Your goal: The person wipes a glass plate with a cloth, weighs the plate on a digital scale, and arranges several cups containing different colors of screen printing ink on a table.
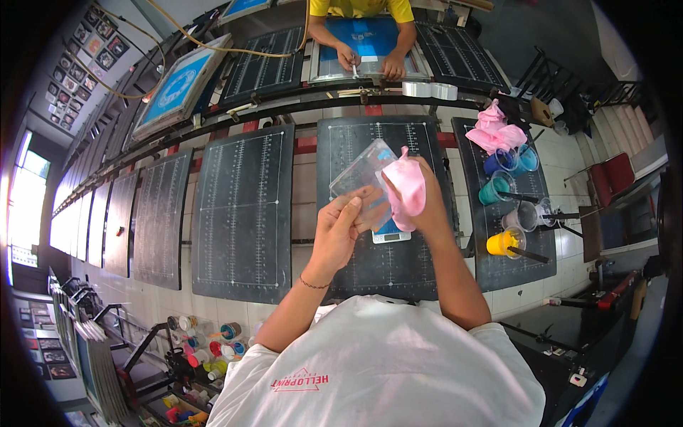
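Note:
My left hand (337, 229) grips a clear plastic container (356, 173) by its near edge, thumb on top. The container is tilted over a black board (338, 260), and a small blue patch shows near its far corner. My right hand (428, 191) is wrapped around a bunched pink cloth (408, 186) and presses it to the container's right side. Most of that hand's fingers are hidden behind the cloth. Below both hands, a white digital scale (392, 237) lies on the board, partly covered by the container and cloth.
To the right, a board carries another pink cloth (494, 132) and several plastic cups, including a teal one (492, 191) and a yellow one (500, 244), with black stirrers. Across a rail, a person in a yellow shirt (361, 7) works over a blue screen frame (320, 62).

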Demonstrator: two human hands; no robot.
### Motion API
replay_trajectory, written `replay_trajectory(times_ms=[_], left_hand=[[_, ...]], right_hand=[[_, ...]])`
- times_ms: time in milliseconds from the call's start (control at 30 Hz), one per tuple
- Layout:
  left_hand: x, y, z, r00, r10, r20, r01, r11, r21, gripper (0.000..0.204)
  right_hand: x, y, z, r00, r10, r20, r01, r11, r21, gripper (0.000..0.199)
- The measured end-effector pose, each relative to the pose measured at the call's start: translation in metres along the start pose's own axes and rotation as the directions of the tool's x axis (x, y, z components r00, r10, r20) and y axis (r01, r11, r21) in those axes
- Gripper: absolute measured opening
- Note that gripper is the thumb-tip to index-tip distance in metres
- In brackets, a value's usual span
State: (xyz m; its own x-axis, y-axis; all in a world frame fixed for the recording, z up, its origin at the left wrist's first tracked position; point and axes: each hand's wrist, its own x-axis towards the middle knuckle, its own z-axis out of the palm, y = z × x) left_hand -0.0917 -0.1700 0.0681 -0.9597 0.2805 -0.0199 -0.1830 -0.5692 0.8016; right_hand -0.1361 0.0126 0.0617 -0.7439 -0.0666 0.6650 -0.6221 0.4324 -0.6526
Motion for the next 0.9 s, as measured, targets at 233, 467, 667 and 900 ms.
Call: replay_trajectory(times_ms=[233, 467, 667, 900], left_hand=[[-0.004, 0.013, 0.002, 0.999, -0.038, 0.011, 0.037, 0.997, 0.069, 0.041], [-0.006, 0.007, 0.008, 0.995, -0.094, -0.033, 0.1, 0.926, 0.363, 0.039], [-0.007, -0.002, 0.016, 0.997, -0.063, -0.055, 0.075, 0.963, 0.259, 0.042], [-0.009, -0.004, 0.009, 0.991, -0.043, -0.13, 0.071, 0.974, 0.214, 0.041]], right_hand=[[0.039, -0.04, -0.017, 0.685, 0.703, 0.192, -0.7, 0.708, -0.094, 0.045], [0.026, -0.022, 0.002, 0.885, 0.464, 0.027, -0.439, 0.816, 0.376, 0.053], [0.02, -0.022, 0.004, 0.765, 0.643, -0.029, -0.575, 0.703, 0.418, 0.038], [-0.029, -0.013, 0.003, 0.93, 0.307, 0.201, -0.314, 0.949, 0.005, 0.051]])
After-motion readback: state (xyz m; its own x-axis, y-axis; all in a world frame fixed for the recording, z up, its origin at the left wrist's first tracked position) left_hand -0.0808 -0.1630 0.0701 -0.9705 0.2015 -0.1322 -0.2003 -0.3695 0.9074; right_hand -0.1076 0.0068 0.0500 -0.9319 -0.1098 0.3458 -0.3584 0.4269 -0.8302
